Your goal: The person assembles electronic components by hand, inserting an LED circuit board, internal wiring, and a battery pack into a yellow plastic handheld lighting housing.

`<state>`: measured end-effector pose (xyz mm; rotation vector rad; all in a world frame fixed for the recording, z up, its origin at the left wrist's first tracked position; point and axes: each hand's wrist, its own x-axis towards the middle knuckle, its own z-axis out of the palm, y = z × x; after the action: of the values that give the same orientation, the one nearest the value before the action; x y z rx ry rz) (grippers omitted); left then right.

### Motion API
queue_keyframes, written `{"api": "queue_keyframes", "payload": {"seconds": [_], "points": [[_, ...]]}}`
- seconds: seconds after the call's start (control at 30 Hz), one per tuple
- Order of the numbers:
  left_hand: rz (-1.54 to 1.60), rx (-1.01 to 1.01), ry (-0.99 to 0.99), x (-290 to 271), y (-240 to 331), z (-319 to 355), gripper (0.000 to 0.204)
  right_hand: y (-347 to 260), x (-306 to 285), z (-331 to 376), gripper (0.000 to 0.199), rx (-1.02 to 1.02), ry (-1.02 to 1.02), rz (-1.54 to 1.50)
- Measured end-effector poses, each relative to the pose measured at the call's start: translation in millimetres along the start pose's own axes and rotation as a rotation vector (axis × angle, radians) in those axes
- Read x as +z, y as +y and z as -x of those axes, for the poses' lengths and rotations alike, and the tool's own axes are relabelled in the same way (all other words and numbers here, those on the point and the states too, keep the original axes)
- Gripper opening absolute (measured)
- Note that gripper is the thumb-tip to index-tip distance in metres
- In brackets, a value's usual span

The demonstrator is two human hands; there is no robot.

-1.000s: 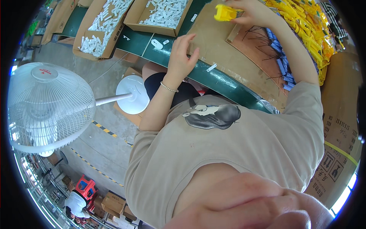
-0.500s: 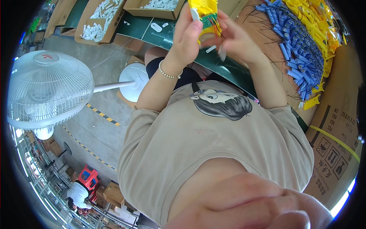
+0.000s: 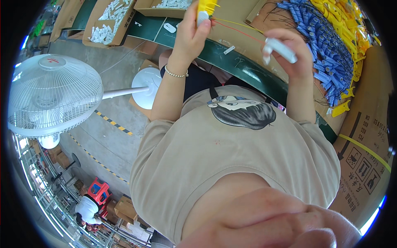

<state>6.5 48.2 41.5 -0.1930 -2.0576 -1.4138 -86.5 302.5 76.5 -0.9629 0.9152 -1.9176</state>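
My left hand point(image 3: 194, 31) is raised over the green workbench point(image 3: 231, 62) and pinches a small yellow plastic part point(image 3: 205, 7) with a white piece under it. Thin red and yellow wires point(image 3: 240, 31) run from that part to the right. My right hand point(image 3: 289, 51) is closed around a white oblong plastic piece point(image 3: 281, 47), held a little lower and to the right. A bead bracelet circles my left wrist.
Piles of blue parts point(image 3: 322, 41) and yellow parts point(image 3: 347, 20) lie on cardboard at the right. Cardboard boxes of white pieces point(image 3: 109, 20) sit at the upper left. A white standing fan point(image 3: 53, 95) is on the left floor. A brown carton point(image 3: 368, 165) stands right.
Both hands have drawn apart: the left keeps the yellow part high, the right has swung rightward with the white piece, pulling the wires taut between them.
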Motion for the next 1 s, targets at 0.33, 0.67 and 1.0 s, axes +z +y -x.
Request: {"api": "queue_keyframes", "payload": {"seconds": [0.33,0.67,1.0], "points": [[0.386,-0.23,-0.332,40.3,-0.8,25.7,0.044,-3.0,-3.4,-19.8,0.029,0.199,0.233,0.258],[0.393,-0.301,-0.52,49.6,13.4,27.9,0.044,6.1,-29.9,-8.3,0.023,0.037,0.63,0.56],[0.065,-0.154,-0.237,55.2,14.8,25.1,0.077,9.0,1.4,-13.8,0.044,-0.006,0.515,0.705]]}}
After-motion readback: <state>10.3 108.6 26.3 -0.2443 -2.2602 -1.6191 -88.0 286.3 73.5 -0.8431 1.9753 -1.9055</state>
